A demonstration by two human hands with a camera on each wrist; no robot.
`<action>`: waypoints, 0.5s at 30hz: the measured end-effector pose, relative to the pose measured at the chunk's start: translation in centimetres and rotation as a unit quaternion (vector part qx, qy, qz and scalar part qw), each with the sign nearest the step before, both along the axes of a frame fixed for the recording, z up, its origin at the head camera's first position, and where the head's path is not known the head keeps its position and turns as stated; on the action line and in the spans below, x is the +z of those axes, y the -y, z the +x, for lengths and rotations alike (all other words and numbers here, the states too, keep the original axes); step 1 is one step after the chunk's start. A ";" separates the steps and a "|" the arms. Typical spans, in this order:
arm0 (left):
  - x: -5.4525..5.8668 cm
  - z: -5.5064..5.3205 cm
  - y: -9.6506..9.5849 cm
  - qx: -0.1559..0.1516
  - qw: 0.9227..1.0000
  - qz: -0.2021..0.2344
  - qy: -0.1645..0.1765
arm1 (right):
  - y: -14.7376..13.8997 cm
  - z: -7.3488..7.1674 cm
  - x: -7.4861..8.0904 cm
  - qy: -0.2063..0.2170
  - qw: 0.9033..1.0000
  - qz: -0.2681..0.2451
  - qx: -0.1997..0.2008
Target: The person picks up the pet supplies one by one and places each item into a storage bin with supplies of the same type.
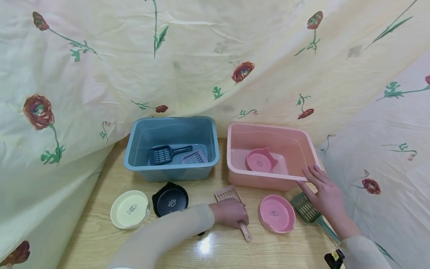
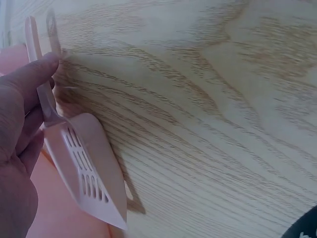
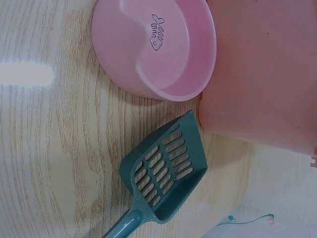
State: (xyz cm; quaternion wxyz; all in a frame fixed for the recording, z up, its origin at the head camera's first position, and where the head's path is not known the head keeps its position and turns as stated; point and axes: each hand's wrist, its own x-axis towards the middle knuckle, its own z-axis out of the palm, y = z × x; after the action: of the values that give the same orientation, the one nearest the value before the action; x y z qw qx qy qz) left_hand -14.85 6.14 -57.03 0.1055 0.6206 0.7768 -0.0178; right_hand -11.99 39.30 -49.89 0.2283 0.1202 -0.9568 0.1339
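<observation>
My left hand [image 1: 231, 213] grips a pale pink litter scoop [image 1: 228, 193] by its handle, over the table just in front of the pink litter box [image 1: 262, 181]. In the left wrist view, the thumb and fingers of the left hand [image 2: 17, 119] pinch the handle, and the slotted head of the scoop [image 2: 81, 163] shows. With fingers extended, my right hand [image 1: 324, 198] rests on the front right rim of the pink box. Inside that box lies a pink cat-eared bowl [image 1: 260, 160]. Beside the right hand are a green scoop [image 3: 163, 173] and a pink bowl [image 3: 116, 44].
A blue litter box [image 1: 174, 172] at the back left holds a dark blue scoop [image 1: 161, 155] and a purple scoop [image 1: 195, 157]. In front of it stand a cream bowl [image 1: 129, 211] and a black cat-eared bowl [image 1: 171, 200]. Flowered cloth [image 1: 188, 74] hangs behind.
</observation>
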 end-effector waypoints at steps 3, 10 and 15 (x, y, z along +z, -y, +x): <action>0.1 -0.1 0.7 -0.003 1.000 0.011 0.001 | 0.0 0.0 0.0 -0.001 1.000 0.000 0.000; 0.6 -0.5 2.3 0.035 0.996 0.047 0.064 | 0.0 0.0 0.1 0.007 1.000 0.003 -0.006; 1.0 -1.1 3.6 0.099 0.980 0.088 0.147 | 0.1 0.0 0.3 0.018 1.000 0.005 -0.005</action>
State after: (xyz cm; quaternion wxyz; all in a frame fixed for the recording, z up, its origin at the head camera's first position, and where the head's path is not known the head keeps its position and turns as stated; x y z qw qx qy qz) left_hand -15.97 2.50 -56.06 0.1649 0.5437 0.8087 0.1524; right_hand -11.95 39.21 -49.56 0.2110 0.1138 -0.9621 0.1302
